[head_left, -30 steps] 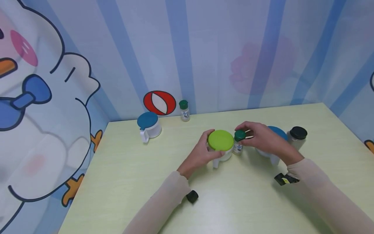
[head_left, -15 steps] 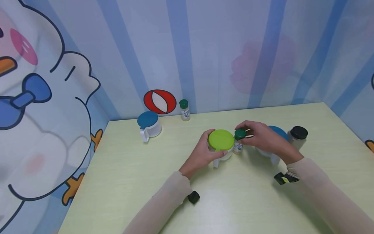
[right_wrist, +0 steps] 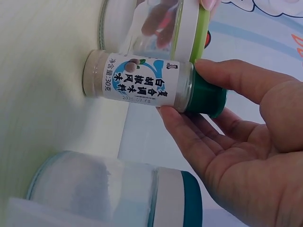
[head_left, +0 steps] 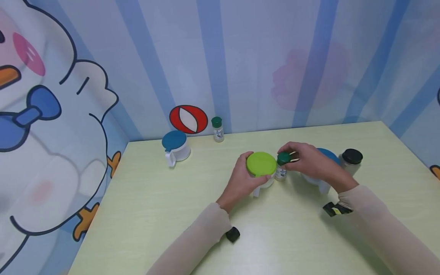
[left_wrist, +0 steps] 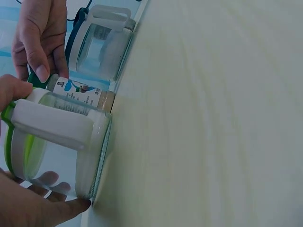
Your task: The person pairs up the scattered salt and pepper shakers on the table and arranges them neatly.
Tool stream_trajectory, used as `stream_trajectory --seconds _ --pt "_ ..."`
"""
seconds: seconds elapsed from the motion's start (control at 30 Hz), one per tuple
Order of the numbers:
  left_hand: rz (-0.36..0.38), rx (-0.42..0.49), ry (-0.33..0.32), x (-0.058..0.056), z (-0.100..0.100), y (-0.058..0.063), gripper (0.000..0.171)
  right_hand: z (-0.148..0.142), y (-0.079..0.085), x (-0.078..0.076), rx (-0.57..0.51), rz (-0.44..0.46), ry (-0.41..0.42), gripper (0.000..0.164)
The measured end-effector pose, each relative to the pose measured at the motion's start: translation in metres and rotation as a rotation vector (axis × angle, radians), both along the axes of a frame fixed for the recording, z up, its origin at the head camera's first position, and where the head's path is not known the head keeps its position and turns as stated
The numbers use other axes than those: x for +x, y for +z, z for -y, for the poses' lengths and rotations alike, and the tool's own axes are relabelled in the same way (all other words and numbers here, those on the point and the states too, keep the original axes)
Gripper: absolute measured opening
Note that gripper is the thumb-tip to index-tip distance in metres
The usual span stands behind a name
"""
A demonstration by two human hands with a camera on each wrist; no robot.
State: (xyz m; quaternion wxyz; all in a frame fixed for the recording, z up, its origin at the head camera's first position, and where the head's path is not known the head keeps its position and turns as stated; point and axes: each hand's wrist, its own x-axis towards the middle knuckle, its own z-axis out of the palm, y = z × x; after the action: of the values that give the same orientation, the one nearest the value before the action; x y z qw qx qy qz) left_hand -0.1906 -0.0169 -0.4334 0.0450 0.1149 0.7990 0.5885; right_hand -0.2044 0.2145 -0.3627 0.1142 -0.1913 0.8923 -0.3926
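Observation:
A clear jar with a lime green lid [head_left: 261, 164] and a white handle stands at the middle of the pale green table [head_left: 154, 214]. My left hand [head_left: 242, 180] grips its side; the jar [left_wrist: 61, 137] fills the left wrist view, with the thumb and fingers of my left hand [left_wrist: 28, 208] curled round it. Touching its right side stands a small spice bottle [head_left: 281, 172] with a dark green cap. My right hand [head_left: 306, 160] pinches that cap from above. The right wrist view shows the labelled bottle [right_wrist: 142, 85] upright on the table, with my right hand [right_wrist: 236, 142] round its cap.
A blue-lidded jar [head_left: 326, 156] stands just behind my right hand, and a black-lidded jar [head_left: 350, 160] to its right. Another blue-lidded jar [head_left: 175, 147] and a second spice bottle [head_left: 217, 129] stand at the back by the wall.
My left forearm and the green-lidded jar have edged slightly right, toward the spice bottle. Both hands keep their hold.

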Motion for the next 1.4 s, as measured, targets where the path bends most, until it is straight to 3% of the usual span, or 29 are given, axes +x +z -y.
stream_trajectory --seconds 0.4,0.7,0.93,1.13,1.4 --pt "-0.016 -0.015 0.069 0.006 -0.011 -0.001 0.087 -0.003 0.000 -0.002 0.018 -0.009 0.001 0.036" --pt "0.025 -0.028 0.058 0.006 -0.005 0.003 0.094 -0.002 0.004 -0.001 0.026 0.001 0.034 0.045" --pt "0.057 -0.027 0.034 0.006 0.016 0.008 0.094 0.001 0.016 -0.002 -0.028 -0.032 0.076 0.051" --pt "0.034 0.010 -0.005 0.005 0.042 0.009 0.088 0.014 0.024 -0.004 -0.021 -0.074 0.030 0.050" --pt "0.026 -0.007 0.019 0.004 0.070 0.015 0.083 0.028 0.033 -0.006 0.015 -0.096 -0.030 0.046"
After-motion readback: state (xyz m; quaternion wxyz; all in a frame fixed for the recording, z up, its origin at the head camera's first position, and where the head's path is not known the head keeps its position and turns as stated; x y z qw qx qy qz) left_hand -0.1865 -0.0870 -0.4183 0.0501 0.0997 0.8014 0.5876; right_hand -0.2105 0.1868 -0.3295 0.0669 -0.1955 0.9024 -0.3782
